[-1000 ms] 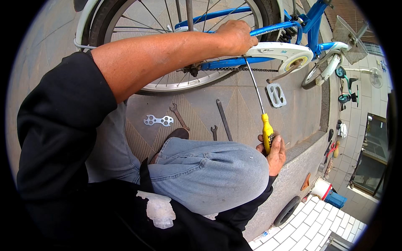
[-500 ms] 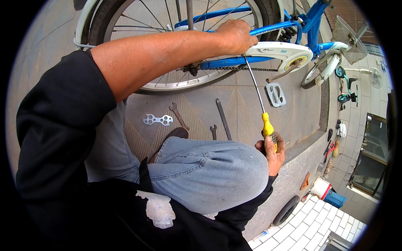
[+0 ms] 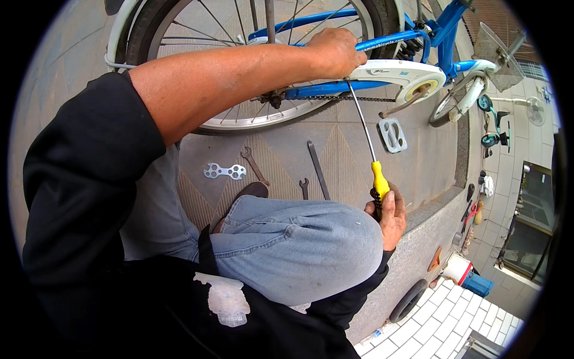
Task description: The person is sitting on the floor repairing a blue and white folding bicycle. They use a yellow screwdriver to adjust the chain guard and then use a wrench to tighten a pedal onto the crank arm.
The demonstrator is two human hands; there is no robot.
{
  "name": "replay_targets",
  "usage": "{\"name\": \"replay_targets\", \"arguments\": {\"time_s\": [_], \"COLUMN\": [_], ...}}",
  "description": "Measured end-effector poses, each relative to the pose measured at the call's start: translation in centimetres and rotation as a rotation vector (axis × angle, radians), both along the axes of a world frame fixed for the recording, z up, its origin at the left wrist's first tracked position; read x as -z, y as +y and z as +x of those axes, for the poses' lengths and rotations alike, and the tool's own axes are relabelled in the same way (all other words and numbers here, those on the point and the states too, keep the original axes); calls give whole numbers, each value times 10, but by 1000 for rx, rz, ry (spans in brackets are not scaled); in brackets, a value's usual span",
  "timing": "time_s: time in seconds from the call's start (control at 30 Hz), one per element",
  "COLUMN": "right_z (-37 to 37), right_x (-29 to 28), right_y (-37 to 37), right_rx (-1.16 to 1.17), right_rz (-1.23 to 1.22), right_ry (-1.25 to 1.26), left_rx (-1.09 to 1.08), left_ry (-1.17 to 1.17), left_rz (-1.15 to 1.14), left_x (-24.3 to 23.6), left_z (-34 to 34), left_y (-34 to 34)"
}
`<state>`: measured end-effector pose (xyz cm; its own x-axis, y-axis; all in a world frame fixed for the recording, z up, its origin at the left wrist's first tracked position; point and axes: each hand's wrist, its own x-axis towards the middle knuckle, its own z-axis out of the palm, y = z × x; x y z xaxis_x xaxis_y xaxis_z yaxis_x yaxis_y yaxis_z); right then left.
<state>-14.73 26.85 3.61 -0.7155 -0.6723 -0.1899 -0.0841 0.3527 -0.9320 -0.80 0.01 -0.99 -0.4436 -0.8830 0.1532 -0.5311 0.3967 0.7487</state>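
Note:
My right hand (image 3: 391, 218), beside my bent knee, is wrapped around the yellow and black handle of a screwdriver (image 3: 379, 179). The slim metal shaft slants up and left to the rear end of a white chain guard (image 3: 397, 70) on a blue bicycle (image 3: 382, 42). There my left hand (image 3: 336, 54) is closed at the guard's end, close to the screwdriver tip; most of its fingertips are hidden. Below the guard run the chain (image 3: 353, 97) and a crank with a grey pedal (image 3: 393, 135).
On the paving lie a silver multi-hole spanner (image 3: 225, 172), a rusty open-ended wrench (image 3: 255, 166), a dark flat bar (image 3: 318, 170) and a smaller wrench (image 3: 305, 188). The rear wheel (image 3: 143, 36) stands at the upper left. A stone ledge (image 3: 418, 239) borders the right side.
The screwdriver handle has turned in my right hand, and the fingers have shifted around it. My left hand stays nearly in place at the chain guard.

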Motion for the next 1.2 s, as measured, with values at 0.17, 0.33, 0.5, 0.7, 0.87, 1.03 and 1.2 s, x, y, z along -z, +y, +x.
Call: {"name": "replay_targets", "arguments": {"time_s": [0.17, 0.33, 0.5, 0.7, 0.87, 1.03, 1.2], "right_z": [-12, -12, -5, -5, -6, -17, -2], "right_x": [2, 3, 1, 2, 4, 11, -1], "right_y": [8, 8, 5, 5, 4, 10, 4], "right_rx": [-141, -63, -57, -32, -40, -73, -28], "right_rz": [20, 36, 4, -21, 32, 19, 23], "right_ry": [57, 71, 74, 36, 47, 118, 43], "left_rx": [-31, -25, -6, 7, 0, 23, 14], "left_ry": [30, 34, -31, -114, -63, -63, -40], "left_rz": [-25, 27, -225, -57, -119, 42, 119], "left_x": [-2, -4, 13, 2, 9, -9, -15], "left_z": [3, 2, -2, -3, -2, 3, 7], "left_y": [1, 2, -7, -2, -5, 0, 5]}}
